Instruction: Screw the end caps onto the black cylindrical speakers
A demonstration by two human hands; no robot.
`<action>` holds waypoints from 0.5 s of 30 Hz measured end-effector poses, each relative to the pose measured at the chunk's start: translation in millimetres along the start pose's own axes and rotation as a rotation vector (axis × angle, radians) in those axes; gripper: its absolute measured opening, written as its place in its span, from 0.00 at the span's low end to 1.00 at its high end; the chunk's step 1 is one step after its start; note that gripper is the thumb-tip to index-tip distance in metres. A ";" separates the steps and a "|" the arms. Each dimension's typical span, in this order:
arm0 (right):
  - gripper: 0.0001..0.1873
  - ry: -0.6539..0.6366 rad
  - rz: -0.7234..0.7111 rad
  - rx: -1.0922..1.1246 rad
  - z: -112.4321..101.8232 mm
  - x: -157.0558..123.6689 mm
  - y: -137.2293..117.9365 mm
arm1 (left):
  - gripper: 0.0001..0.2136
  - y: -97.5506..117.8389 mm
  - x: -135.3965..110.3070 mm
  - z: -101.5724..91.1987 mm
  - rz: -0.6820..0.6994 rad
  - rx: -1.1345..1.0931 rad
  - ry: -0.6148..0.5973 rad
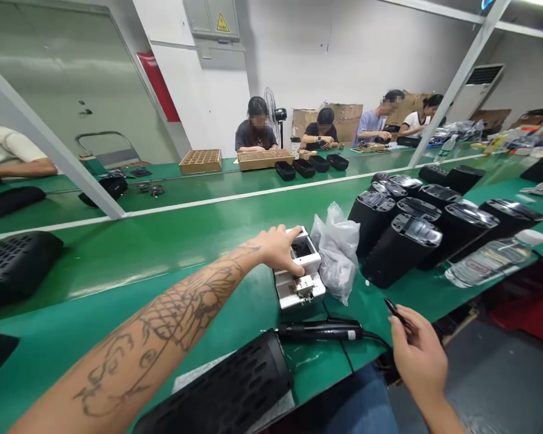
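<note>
My left hand reaches across the bench and grips a white, boxy fixture with a dark opening in its top, thumb on the near side and fingers on the far side. A small metal block sits on the fixture's near end. Nearer the bench's front edge, my right hand pinches a small, slim black piece. Between the hands and me lies a black electric screwdriver with a cable. A perforated black housing rests at the front, its tip side close to the screwdriver bit.
A crumpled clear plastic bag touches the fixture's right side. Several upright black housings and a lying water bottle fill the right. Another black housing is at left. Across the green conveyor, several people work beside wooden trays.
</note>
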State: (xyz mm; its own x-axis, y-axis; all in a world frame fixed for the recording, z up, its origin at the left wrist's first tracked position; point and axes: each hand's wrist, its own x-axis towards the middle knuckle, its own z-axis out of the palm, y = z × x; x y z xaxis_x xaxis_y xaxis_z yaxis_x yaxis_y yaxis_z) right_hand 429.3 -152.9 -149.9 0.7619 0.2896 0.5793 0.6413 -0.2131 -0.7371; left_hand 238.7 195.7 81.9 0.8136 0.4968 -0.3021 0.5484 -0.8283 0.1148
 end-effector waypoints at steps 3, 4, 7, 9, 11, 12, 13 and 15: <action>0.24 -0.067 -0.083 -0.047 8.7 -0.1 8.4 | 0.68 -5.5 5.5 -8.3 0.050 0.048 -0.032; 0.23 -0.091 -0.094 -0.056 11.6 0.1 11.3 | 0.67 -7.7 7.2 -10.1 0.064 0.059 -0.039; 0.21 -0.155 -0.111 -0.077 18.0 2.0 19.8 | 0.67 -14.5 9.4 -10.4 0.091 0.080 -0.036; 0.19 -0.190 -0.128 -0.096 19.4 3.5 23.1 | 0.67 -18.3 7.3 -7.0 0.107 0.079 -0.020; 0.18 -0.207 -0.155 -0.120 18.2 4.5 21.5 | 0.66 -20.8 2.7 -2.0 0.119 0.064 0.008; 0.19 -0.206 -0.173 -0.133 17.0 4.5 18.2 | 0.65 -21.5 -0.1 0.6 0.121 0.053 0.030; 0.19 -0.204 -0.197 -0.143 15.7 4.0 12.9 | 0.63 -21.7 -2.8 3.1 0.122 0.043 0.054; 0.20 -0.233 -0.267 -0.149 14.1 1.2 -3.1 | 0.61 -21.1 -7.5 7.3 0.126 0.026 0.101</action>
State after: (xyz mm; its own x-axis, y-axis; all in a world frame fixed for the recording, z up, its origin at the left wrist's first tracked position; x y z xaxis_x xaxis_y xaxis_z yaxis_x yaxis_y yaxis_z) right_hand 426.9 -138.7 -151.8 0.5363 0.5540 0.6368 0.8336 -0.2294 -0.5025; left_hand 219.6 207.5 74.9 0.8914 0.4112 -0.1904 0.4370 -0.8913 0.1211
